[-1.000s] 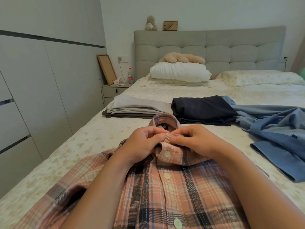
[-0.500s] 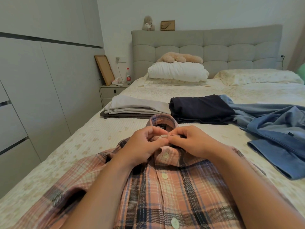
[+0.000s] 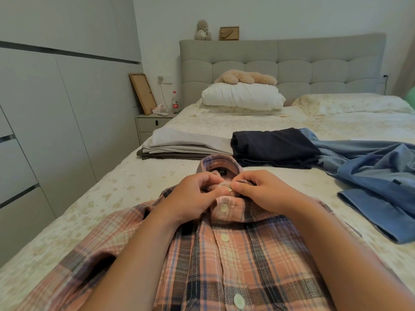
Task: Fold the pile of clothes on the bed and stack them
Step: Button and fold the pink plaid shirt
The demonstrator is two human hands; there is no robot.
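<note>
Shirt (image 3: 224, 254) is being laid flat on the bed (image 3: 139, 187) beneath both hands; its top button (image 3: 228, 189) is being pinched by the left hand (image 3: 197, 198) and right hand (image 3: 265, 191), likely so the collar is being kept shut for folding. Folded stacks (image 3: 186, 144) are lying beyond the hands.

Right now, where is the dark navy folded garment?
In the head view, the navy garment lies mid-bed, between the pale folded stack on its left and the loose blue clothes on its right.
</note>
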